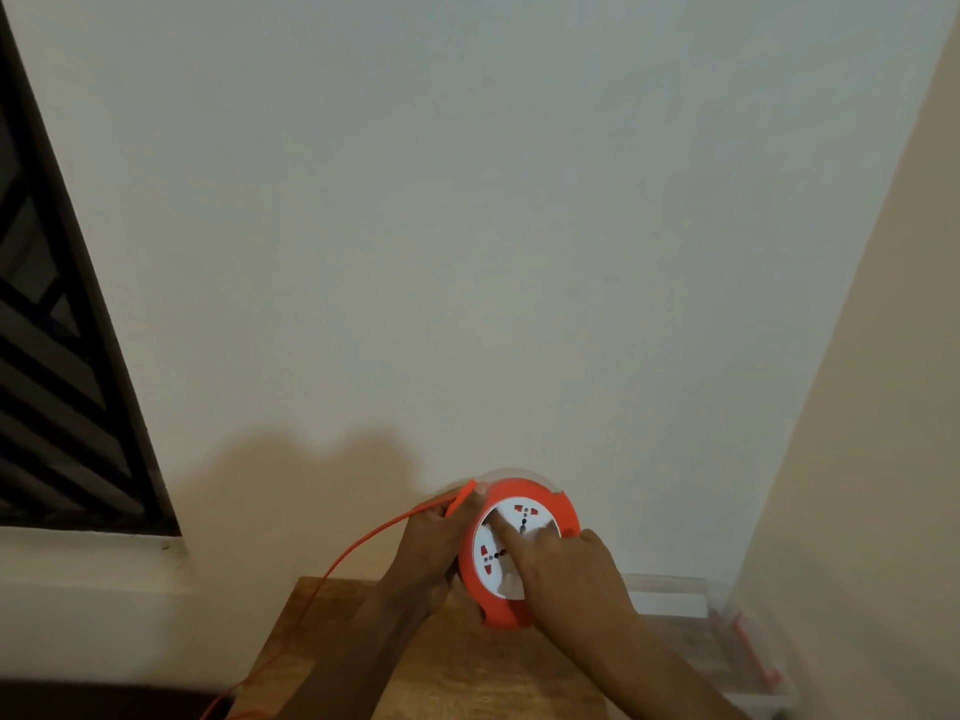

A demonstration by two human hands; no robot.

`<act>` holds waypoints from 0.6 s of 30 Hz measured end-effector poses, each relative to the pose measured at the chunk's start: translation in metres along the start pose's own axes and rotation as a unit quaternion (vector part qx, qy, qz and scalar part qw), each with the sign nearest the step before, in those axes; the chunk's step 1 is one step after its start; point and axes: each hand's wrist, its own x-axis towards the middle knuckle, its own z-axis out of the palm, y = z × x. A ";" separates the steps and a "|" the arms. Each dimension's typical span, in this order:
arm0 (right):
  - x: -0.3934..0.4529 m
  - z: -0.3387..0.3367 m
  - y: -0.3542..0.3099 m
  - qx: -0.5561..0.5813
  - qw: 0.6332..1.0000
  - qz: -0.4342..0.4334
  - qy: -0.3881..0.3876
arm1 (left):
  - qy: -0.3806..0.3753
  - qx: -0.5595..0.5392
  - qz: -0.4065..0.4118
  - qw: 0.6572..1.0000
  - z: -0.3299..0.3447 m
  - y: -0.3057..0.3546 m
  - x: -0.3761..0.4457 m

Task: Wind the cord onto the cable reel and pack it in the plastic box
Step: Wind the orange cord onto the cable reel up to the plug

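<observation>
An orange round cable reel (pixel 550 498) with a white socket face is held upright above a wooden table (pixel 457 667). My left hand (pixel 428 548) grips the reel's left rim, where the orange cord (pixel 363 540) enters. The cord runs down to the left and off the bottom edge. My right hand (pixel 566 563) rests on the white face, its index finger pressed near the centre. A clear plastic box (pixel 727 646) with an orange latch stands at the right end of the table, partly behind my right arm.
A plain white wall (pixel 467 226) fills most of the view, meeting a side wall on the right. A dark window grille (pixel 52 381) sits at the left above a white ledge.
</observation>
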 end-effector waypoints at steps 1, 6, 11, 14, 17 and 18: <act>0.001 0.000 -0.002 0.002 1.000 0.009 0.006 | -0.002 -0.003 0.003 1.000 0.001 0.001 0.000; -0.006 -0.010 0.002 0.359 0.918 0.167 -0.017 | 0.008 -0.027 0.004 1.000 0.004 0.000 0.000; -0.026 -0.016 -0.005 0.728 0.626 0.271 -0.069 | -0.016 -0.022 -0.026 0.999 -0.001 -0.003 0.000; -0.032 -0.016 -0.010 0.608 0.752 0.251 -0.051 | -0.036 -0.015 -0.030 0.999 -0.001 -0.003 0.002; -0.035 -0.014 -0.001 0.337 0.924 0.169 0.061 | -0.032 -0.015 -0.035 0.999 -0.001 -0.002 0.002; -0.036 -0.014 0.002 0.262 0.950 0.136 0.098 | -0.031 -0.012 -0.034 0.999 -0.002 -0.002 0.002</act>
